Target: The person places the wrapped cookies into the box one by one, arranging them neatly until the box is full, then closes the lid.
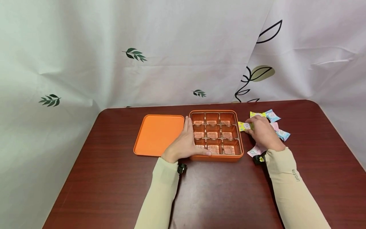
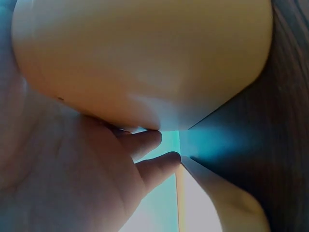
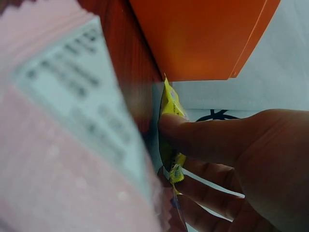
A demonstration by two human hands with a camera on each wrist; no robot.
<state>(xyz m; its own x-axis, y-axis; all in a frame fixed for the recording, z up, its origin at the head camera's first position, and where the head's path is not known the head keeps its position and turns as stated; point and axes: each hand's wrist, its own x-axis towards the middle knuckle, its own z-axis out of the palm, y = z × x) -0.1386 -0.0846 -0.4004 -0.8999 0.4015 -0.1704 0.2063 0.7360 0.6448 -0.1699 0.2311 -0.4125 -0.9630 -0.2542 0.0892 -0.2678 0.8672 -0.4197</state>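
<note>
Two hands, nine compartments, perhaps six candies

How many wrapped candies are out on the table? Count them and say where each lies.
6 visible: a yellow wrapped candy pinched in the right hand; yellow-green and blue behind it; pink and blue to its right; pink by the wrist. The hand may hide more.

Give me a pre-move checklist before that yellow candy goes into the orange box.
1. Yellow candy pinched by right hand: ok.
2. Left hand steadies the orange box at its left edge: ok.
3. All nine compartments free: ok.
4. Lid off, lying left of the box: ok.
5. Candy over a compartment: not ok, it sits at the right rim.
6. Wrapper intact: cannot tell.
</note>
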